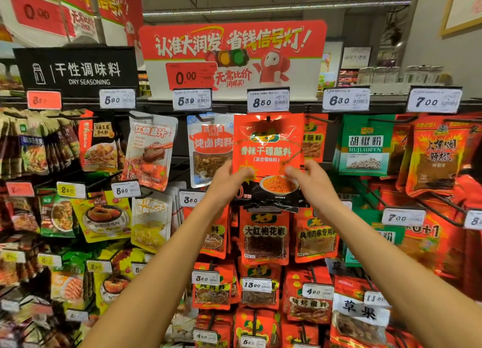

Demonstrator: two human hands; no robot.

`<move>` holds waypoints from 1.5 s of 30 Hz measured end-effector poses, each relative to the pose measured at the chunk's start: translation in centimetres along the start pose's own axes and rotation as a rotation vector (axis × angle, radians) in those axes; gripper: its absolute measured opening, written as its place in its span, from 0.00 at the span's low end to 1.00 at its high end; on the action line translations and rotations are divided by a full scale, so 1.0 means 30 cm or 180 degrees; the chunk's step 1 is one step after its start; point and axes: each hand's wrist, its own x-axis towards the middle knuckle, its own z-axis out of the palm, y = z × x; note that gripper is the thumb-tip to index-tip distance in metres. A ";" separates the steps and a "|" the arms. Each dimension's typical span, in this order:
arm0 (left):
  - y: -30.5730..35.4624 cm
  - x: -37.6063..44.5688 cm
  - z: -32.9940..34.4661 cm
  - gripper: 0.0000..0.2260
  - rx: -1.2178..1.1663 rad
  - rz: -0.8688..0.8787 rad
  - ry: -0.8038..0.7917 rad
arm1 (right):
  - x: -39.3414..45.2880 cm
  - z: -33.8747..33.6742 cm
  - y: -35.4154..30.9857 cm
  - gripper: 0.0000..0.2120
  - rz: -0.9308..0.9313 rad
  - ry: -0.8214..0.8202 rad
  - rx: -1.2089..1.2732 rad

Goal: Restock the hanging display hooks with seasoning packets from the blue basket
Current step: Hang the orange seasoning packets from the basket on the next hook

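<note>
Black signboard (75, 71) reading "DRY SEASONING" sits at the upper left of my view, with rows of brown and yellow packets hanging beneath it. Moving right, I see a pale sauce packet (150, 149) tilted on its hook under the 5.90 tag, then a blue-and-white packet (208, 144) under the 5.39 tag (192, 99). My left hand (229, 175) comes next, raised to the display, its fingers curled onto the lower left edge of the red seasoning packet (268, 149), pinching it there. That packet is held upright in the top row, directly below the 8.50 tag (268, 100), its punched hole at the tip of a black hook (268, 119); whether it is threaded on I cannot tell. My right hand (310, 178) grips the packet's lower right edge, thumb on the front. Further right hang green pepper-powder packets (365, 144) under 6.30, then red chilli packets (433, 160) under 7.00. The blue basket is outside my view.
</note>
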 end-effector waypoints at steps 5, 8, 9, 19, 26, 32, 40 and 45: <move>-0.032 0.023 -0.009 0.06 0.0104 -0.0149 -0.0067 | -0.013 -0.006 0.018 0.15 0.0187 -0.0108 -0.0335; -0.004 0.066 0.010 0.09 -0.0128 -0.0325 0.0051 | 0.030 0.004 -0.022 0.13 0.0452 -0.0006 0.0216; 0.006 0.084 0.018 0.10 -0.0187 -0.0438 0.0094 | 0.046 0.011 -0.031 0.13 0.0594 -0.0003 0.0364; 0.014 0.197 0.078 0.15 -0.0329 -0.0894 0.0469 | 0.173 0.053 -0.029 0.14 0.1064 0.0171 0.0147; -0.073 0.160 0.032 0.12 -0.0482 -0.0945 0.0271 | 0.157 0.045 0.016 0.12 0.0685 0.0022 -0.0282; -0.105 0.156 0.029 0.18 -0.0404 -0.0931 0.0180 | 0.172 0.038 0.049 0.11 0.0656 -0.0017 -0.0524; -0.119 0.234 0.085 0.12 -0.0042 -0.0519 0.0467 | 0.253 0.051 0.045 0.27 0.0545 0.0088 -0.0757; -0.128 0.354 0.122 0.16 0.0309 -0.0533 0.0771 | 0.362 0.064 0.064 0.32 0.0695 0.0148 -0.0849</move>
